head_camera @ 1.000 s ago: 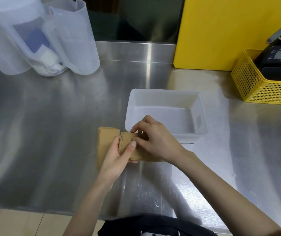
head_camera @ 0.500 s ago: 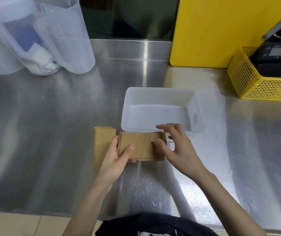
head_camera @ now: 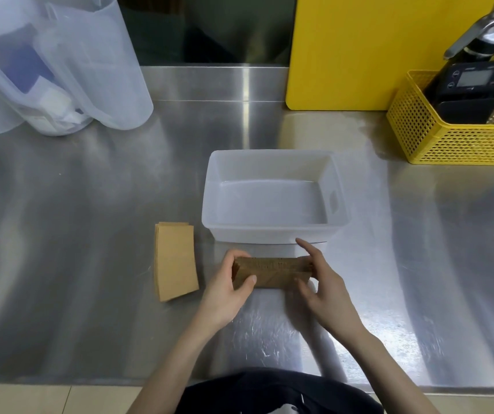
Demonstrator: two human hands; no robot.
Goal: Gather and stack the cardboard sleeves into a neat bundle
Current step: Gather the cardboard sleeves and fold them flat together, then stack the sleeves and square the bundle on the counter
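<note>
A bundle of brown cardboard sleeves (head_camera: 272,271) stands on its edge on the steel counter, just in front of the white tub. My left hand (head_camera: 227,289) grips its left end, thumb across the front face. My right hand (head_camera: 319,280) presses against its right end, with the index finger lifted. A second flat pile of cardboard sleeves (head_camera: 175,259) lies on the counter to the left, apart from both hands.
An empty white plastic tub (head_camera: 275,231) sits right behind the bundle. Translucent plastic jugs (head_camera: 60,64) stand at the back left. A yellow board (head_camera: 359,49) leans at the back, and a yellow mesh basket (head_camera: 449,138) with a scale is at the right.
The bundle has been tipped from lying flat up onto its edge. My right hand moved from its top to its right end; my left hand came off the flat pile.
</note>
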